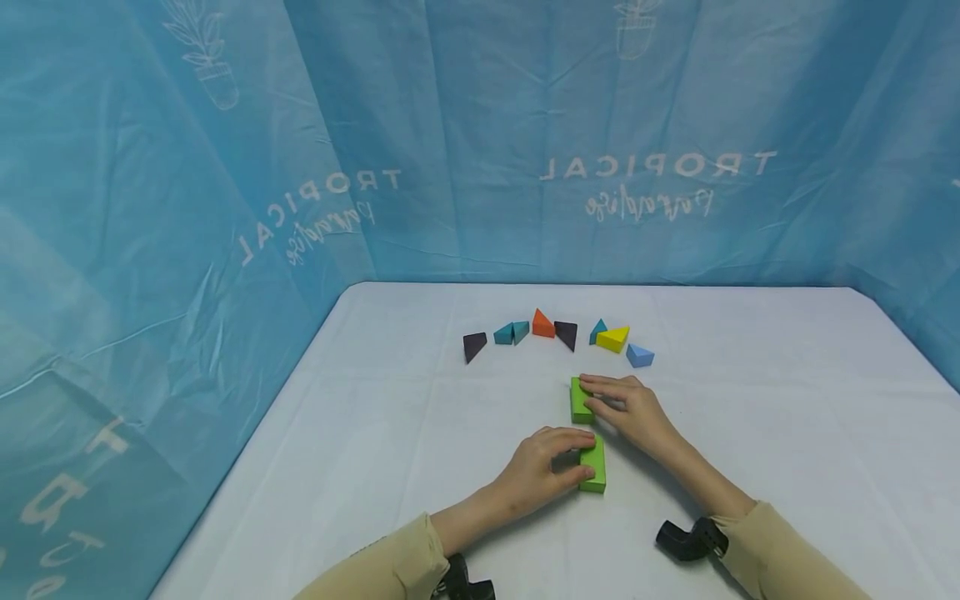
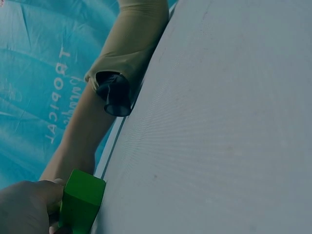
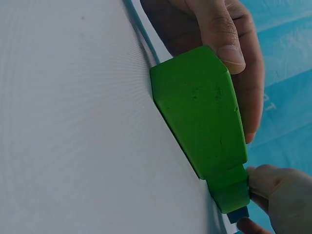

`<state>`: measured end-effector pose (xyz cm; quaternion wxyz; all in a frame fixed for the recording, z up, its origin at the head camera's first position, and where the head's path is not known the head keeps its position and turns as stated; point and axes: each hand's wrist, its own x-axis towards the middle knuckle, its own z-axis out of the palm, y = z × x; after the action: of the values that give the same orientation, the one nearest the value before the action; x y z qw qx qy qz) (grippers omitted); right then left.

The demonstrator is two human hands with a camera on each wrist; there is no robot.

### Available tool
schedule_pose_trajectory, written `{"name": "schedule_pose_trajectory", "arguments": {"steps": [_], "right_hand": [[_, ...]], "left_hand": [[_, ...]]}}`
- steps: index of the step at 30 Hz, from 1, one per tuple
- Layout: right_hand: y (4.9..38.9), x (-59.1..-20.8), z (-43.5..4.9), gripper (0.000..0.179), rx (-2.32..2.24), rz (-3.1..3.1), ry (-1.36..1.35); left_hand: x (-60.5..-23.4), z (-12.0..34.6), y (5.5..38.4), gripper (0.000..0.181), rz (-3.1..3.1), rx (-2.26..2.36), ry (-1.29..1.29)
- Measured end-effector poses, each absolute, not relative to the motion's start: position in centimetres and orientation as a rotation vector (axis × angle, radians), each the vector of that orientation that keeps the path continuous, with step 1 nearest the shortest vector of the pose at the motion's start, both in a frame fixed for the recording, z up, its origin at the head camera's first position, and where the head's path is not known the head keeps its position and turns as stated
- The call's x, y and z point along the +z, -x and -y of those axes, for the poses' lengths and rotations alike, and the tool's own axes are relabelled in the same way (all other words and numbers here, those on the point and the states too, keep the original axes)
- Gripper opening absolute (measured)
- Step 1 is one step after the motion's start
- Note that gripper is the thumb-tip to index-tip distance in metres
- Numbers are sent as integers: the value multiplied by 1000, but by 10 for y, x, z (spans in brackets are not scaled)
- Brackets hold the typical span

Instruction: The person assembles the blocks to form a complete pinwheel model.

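Note:
Two green rectangular blocks lie on the white tabletop in the head view, end near end and slightly offset. My left hand (image 1: 532, 467) holds the nearer green block (image 1: 597, 460) between thumb and fingers. Beyond it, my right hand (image 1: 633, 410) grips the farther green block (image 1: 578, 403) from its right side, fingertips at the far end. In the right wrist view the nearer block (image 3: 197, 109) looms large under the left thumb, and the farther block (image 3: 229, 190) shows behind it beside the right hand (image 3: 292, 200). The left wrist view shows one green block (image 2: 83, 200) at the left hand's fingers.
Behind the hands, triangular blocks form a loose arc: black (image 1: 474, 346), teal (image 1: 504, 334), orange (image 1: 543, 324), another black (image 1: 567, 333), yellow (image 1: 613, 338) and blue (image 1: 640, 356). A blue printed curtain (image 1: 487, 167) borders the white table (image 1: 360, 417).

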<state>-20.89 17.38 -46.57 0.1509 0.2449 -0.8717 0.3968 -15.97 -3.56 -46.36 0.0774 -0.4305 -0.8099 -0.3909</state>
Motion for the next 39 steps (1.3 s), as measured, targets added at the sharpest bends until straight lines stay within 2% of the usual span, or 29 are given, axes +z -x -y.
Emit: {"name": "schedule_pose_trajectory", "arguments": {"steps": [39], "right_hand": [[183, -464, -175, 31, 1146, 2517, -657]], "left_hand": [[-462, 36, 158, 39, 2451, -1142, 1284]]}}
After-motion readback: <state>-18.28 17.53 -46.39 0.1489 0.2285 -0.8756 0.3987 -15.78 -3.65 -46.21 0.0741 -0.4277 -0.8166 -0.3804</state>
